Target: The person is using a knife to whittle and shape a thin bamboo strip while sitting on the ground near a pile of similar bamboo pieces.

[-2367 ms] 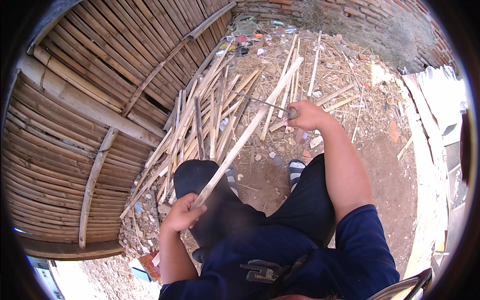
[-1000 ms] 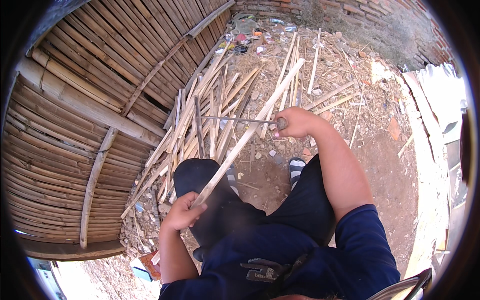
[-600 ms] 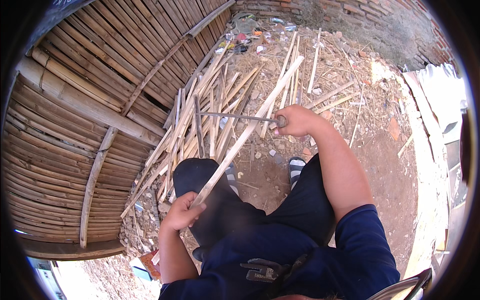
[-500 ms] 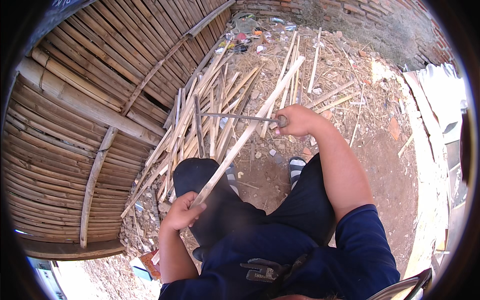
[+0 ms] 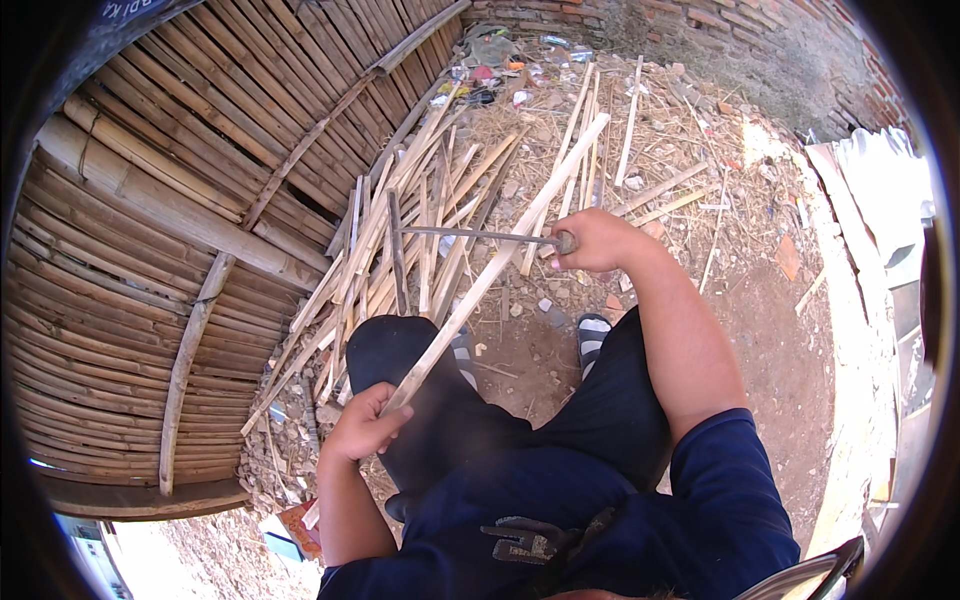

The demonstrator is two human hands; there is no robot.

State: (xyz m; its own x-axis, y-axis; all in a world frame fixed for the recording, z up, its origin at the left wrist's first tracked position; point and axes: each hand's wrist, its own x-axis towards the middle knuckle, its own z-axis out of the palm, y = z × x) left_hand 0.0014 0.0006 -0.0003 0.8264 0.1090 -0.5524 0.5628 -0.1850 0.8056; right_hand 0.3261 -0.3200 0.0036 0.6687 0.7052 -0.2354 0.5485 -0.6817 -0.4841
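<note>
My left hand [image 5: 367,422] is closed round the near end of a long pale wooden strip [image 5: 490,270], above my left knee. The strip slants up and away to the right. My right hand [image 5: 600,242] is closed on the rounded grip of a thin dark metal tool [image 5: 480,235], which reaches left across the strip. Whether the metal is a blade seen edge-on or a rod, I cannot tell. Its far end meets a dark upright slat-like piece [image 5: 397,250] in the picture; whether they are joined is unclear.
A heap of wooden strips [image 5: 370,270] lies at the left, beside a bamboo wall [image 5: 200,180]. Rubble, straw and litter [image 5: 490,75] cover the ground toward a brick wall [image 5: 750,50]. My sandalled foot [image 5: 592,335] stands on bare earth.
</note>
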